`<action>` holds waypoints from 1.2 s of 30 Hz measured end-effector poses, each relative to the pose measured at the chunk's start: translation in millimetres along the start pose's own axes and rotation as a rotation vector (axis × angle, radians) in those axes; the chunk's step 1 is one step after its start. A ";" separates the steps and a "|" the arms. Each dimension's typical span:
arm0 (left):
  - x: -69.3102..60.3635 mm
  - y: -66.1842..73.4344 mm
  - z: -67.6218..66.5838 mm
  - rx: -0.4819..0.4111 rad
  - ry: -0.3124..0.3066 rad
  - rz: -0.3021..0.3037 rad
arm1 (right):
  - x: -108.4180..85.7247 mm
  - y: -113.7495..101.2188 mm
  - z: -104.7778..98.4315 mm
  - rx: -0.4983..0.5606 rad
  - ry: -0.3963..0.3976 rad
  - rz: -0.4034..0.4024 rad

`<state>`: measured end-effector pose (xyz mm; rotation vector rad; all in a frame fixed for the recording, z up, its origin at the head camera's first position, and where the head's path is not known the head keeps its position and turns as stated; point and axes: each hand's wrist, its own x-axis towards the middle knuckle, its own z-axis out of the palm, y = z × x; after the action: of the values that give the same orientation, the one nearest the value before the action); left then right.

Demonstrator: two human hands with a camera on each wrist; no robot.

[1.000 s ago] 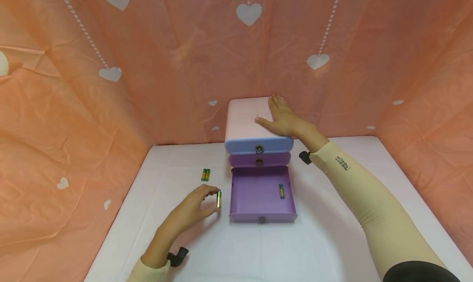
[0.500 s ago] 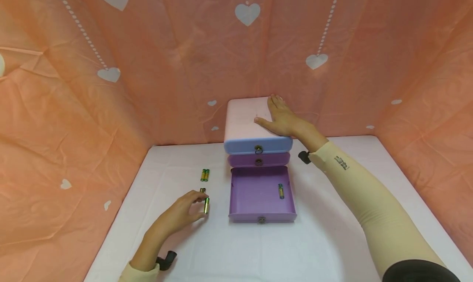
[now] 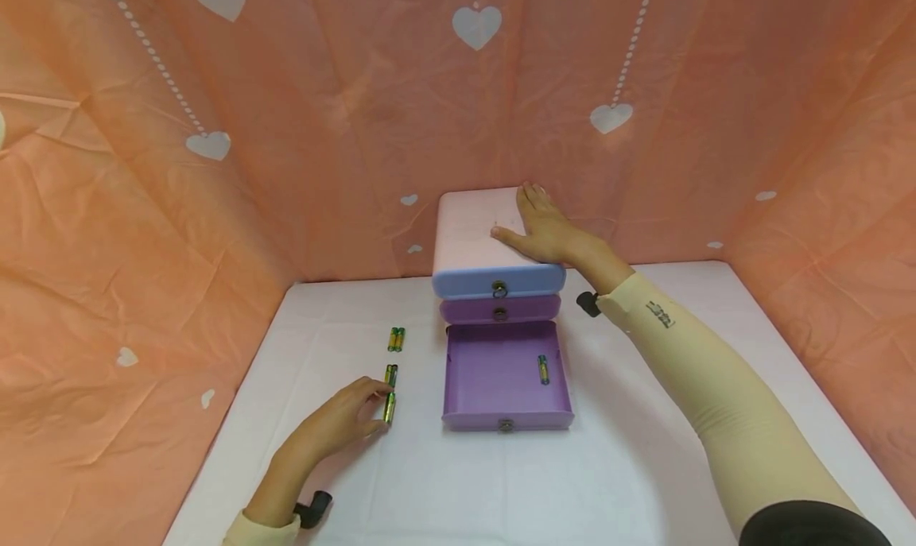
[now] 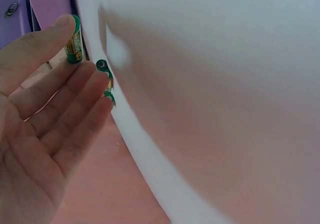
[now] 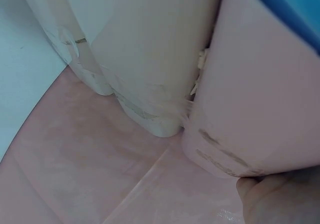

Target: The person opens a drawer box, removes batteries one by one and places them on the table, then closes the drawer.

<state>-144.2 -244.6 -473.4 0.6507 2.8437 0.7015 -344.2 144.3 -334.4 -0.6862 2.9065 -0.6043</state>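
Between thumb and fingertips my left hand point(image 3: 336, 423) pinches a green-and-gold battery point(image 3: 390, 408), low over the table left of the open drawer. The same battery point(image 4: 74, 44) shows in the left wrist view, held at the thumb tip. Just beyond it lie batteries point(image 3: 390, 373), partly hidden by the fingers. A side-by-side pair of batteries point(image 3: 396, 339) lies farther back. My right hand point(image 3: 547, 232) rests with fingers extended on the pink top of a small drawer cabinet point(image 3: 472, 228). Its purple bottom drawer point(image 3: 494, 387) is pulled out, with one battery point(image 3: 543, 369) on the right inside.
The cabinet's blue top drawer point(image 3: 465, 284) and purple middle drawer point(image 3: 468, 311) sit above the pulled-out one. A white cloth point(image 3: 501, 490) covers the table. Orange sheets with white hearts point(image 3: 358, 133) surround the back and sides.
My left hand has moved left and toward me with the pinched battery, away from the drawer and down beside the nearer batteries. The right hand has stayed on the cabinet top.
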 end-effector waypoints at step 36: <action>-4.6 -1.4 6.5 0.016 -0.005 -0.076 | 3.9 5.0 3.5 -0.001 0.022 -0.015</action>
<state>-139.0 -245.0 -479.6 0.5433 2.8557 0.6646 -349.1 145.4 -339.6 -0.7069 2.9240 -0.6162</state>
